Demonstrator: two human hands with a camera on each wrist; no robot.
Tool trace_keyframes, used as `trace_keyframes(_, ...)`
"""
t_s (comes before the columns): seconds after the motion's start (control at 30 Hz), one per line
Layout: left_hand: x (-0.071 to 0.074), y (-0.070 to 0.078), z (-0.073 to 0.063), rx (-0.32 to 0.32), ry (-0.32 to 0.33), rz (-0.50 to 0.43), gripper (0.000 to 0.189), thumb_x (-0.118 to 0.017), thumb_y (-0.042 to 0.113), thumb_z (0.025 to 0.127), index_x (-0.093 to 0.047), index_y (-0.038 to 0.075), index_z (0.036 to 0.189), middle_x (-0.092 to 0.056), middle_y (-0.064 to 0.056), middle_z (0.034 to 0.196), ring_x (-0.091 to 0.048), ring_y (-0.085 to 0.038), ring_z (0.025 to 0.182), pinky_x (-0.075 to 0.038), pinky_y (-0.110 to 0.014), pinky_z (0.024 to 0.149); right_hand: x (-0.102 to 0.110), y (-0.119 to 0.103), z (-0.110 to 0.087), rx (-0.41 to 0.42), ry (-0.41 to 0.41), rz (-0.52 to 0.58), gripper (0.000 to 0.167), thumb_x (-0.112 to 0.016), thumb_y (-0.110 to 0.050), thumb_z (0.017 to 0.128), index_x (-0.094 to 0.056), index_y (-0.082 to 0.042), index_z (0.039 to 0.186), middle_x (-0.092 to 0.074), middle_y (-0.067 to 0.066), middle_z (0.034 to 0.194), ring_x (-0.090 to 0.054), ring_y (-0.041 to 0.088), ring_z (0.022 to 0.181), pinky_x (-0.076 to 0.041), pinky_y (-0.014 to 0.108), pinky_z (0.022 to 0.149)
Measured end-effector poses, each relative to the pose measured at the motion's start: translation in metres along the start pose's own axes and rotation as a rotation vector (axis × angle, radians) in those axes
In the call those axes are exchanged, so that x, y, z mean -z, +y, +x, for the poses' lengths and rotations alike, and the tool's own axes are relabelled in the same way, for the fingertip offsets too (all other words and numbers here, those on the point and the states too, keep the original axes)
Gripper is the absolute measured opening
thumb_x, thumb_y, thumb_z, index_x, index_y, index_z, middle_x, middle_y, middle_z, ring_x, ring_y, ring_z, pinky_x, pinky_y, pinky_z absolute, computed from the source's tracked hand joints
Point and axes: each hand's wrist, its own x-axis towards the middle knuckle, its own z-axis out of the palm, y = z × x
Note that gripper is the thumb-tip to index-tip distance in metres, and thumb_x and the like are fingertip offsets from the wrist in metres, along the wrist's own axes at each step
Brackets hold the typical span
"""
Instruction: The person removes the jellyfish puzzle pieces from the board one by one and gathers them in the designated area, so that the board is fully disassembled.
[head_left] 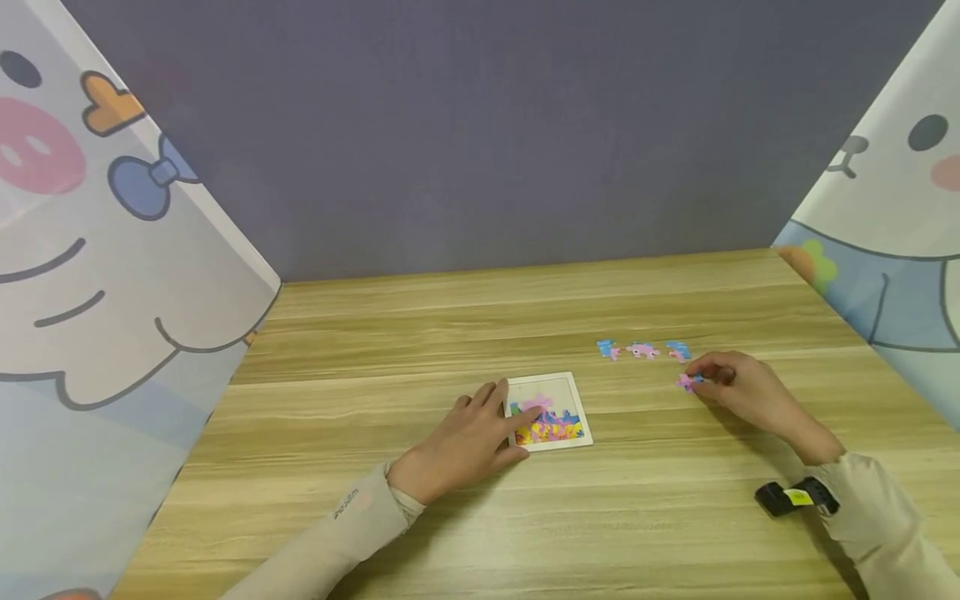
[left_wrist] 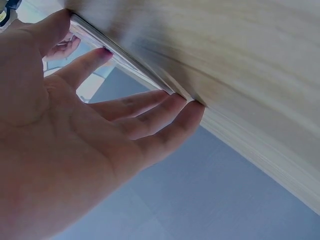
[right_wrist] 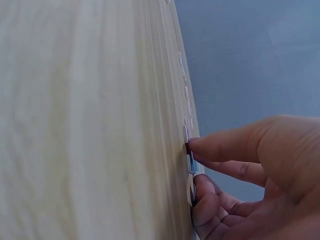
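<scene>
A white-bordered jigsaw tray (head_left: 582, 417) lies on the table, its lower part filled with colourful joined pieces and a pink piece (head_left: 537, 402) standing above them. My left hand (head_left: 463, 437) rests at the tray's left side. Its index fingertip touches the picture, while the thumb and other fingers lie along the border, rather straight in the left wrist view. Off to the right, my right hand (head_left: 738, 390) pinches a pink and blue jigsaw piece (head_left: 686, 382) between thumb and fingers. In the right wrist view this piece (right_wrist: 190, 159) is close over the tabletop, partly covered by the thumb.
Behind the right hand, three loose jigsaw pieces lie in a row: a blue and pink one (head_left: 606, 347), a pink one (head_left: 642, 351) and another blue and pink one (head_left: 678, 348). A grey wall (head_left: 480, 150) bounds the wooden table (head_left: 337, 350), with cartoon-printed panels at both sides.
</scene>
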Motion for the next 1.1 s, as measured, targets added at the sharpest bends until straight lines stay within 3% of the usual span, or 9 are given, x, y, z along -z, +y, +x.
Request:
trace_keyframes(0.27,-0.003,0.0,-0.002,-0.033,0.053,0.078,0.054,-0.058,0.051,0.098,-0.052,0.028,0.147,-0.052,-0.023,0.134,-0.054,-0.039,0.125,-0.056,-0.049,0.081,0.002,-0.002,0.002,-0.073,-0.024,0.038,0.012,-0.067,-0.01,0.095,-0.072,-0.001,0.102,-0.071,0.009,0.089,-0.059,0.001,0.072,-0.047,0.025,0.055)
trace_keyframes(0.43,-0.004,0.0,-0.003,-0.055,0.11,0.1,0.05,-0.062,0.048,0.097,-0.057,0.025,0.141,-0.057,-0.015,0.121,-0.058,-0.028,0.104,-0.054,-0.037,0.068,0.004,-0.008,0.005,-0.107,-0.021,0.033,0.018,-0.065,-0.017,0.098,-0.071,-0.001,0.104,-0.071,0.01,0.091,-0.061,0.007,0.075,-0.048,0.026,0.055)
trace_keyframes(0.6,-0.003,0.0,-0.005,-0.073,0.127,0.067,0.048,-0.062,0.044,0.097,-0.057,0.022,0.14,-0.055,-0.009,0.114,-0.05,-0.02,0.088,-0.047,-0.031,0.062,0.001,-0.02,0.007,-0.037,0.009,0.006,0.013,-0.067,-0.013,0.096,-0.072,-0.002,0.102,-0.072,0.006,0.089,-0.063,0.011,0.073,-0.049,0.025,0.058)
trace_keyframes(0.83,0.001,-0.001,-0.007,-0.046,0.054,0.047,0.051,-0.061,0.043,0.098,-0.056,0.017,0.142,-0.053,-0.014,0.133,-0.056,-0.026,0.109,-0.055,-0.038,0.072,-0.022,-0.058,0.027,0.123,-0.011,-0.035,0.006,-0.071,-0.002,0.089,-0.072,-0.003,0.095,-0.07,0.007,0.089,-0.063,0.016,0.073,-0.051,0.029,0.062)
trace_keyframes(1.1,0.001,-0.003,-0.005,-0.043,0.054,0.02,0.051,-0.063,0.042,0.097,-0.058,0.018,0.141,-0.053,-0.012,0.134,-0.055,-0.026,0.113,-0.056,-0.038,0.074,-0.052,-0.118,0.056,0.177,-0.145,0.0,0.013,-0.066,-0.001,0.091,-0.071,-0.002,0.102,-0.069,0.005,0.094,-0.061,0.014,0.078,-0.052,0.029,0.065)
